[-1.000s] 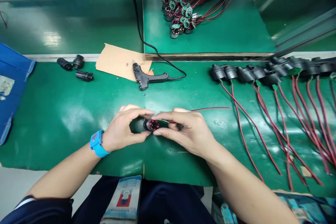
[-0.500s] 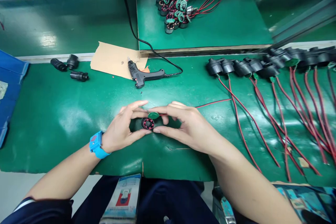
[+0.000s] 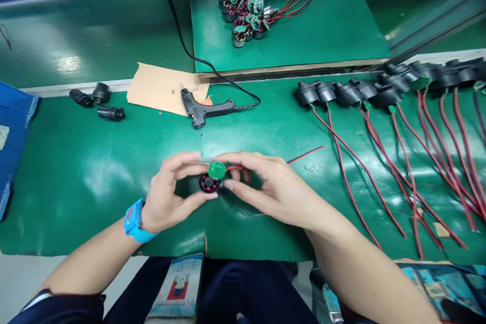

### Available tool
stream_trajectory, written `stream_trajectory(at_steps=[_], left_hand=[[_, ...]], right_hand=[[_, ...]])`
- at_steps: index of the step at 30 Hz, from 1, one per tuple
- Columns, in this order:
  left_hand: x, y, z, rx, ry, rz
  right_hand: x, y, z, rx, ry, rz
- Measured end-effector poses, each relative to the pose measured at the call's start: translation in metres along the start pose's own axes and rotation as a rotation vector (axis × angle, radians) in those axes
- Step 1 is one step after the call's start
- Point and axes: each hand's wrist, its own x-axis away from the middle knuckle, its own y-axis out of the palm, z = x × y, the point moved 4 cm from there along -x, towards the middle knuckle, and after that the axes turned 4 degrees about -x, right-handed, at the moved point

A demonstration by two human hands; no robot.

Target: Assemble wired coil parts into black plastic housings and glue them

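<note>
There it goes — the green board (image 3: 216, 170), nearly edge-on half a second ago, now shows its broad face, apparently not seated over the round coil part (image 3: 206, 183), near centre. The left hand (image 3: 165, 195) pinches that part; the right hand (image 3: 273, 187) curls by the board — pinching or not, can't tell.

Single head-worn camera, facing forward and down over the surface (image 3: 87, 207). Range is close: the hands (image 3: 167, 193) show just below centre, with the forearms (image 3: 94, 258) at 8 and 4 o'clock.
</note>
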Motion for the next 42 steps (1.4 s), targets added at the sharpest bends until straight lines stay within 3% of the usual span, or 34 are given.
stream_trajectory(at_steps=[5,9,20,25,31,42], left_hand=[[0.002,0.009,-0.002,-0.094,0.106,-0.002],[0.005,0.012,-0.001,-0.125,0.131,0.006],[0.005,0.011,0.004,-0.274,0.16,-0.019],[0.0,0.011,0.006,-0.25,0.081,-0.024],[-0.002,0.002,0.012,-0.292,0.146,0.072],[-0.001,-0.011,0.016,-0.276,0.21,0.248]], right_hand=[[-0.002,0.012,0.012,-0.206,0.147,-0.064],[-0.006,0.021,0.016,-0.288,0.184,-0.027],[-0.015,0.022,0.017,-0.128,0.201,0.029],[-0.011,0.013,0.019,-0.298,0.139,0.024],[-0.008,0.007,0.019,-0.481,0.14,0.128],[-0.007,0.03,0.013,-0.695,0.18,0.013]])
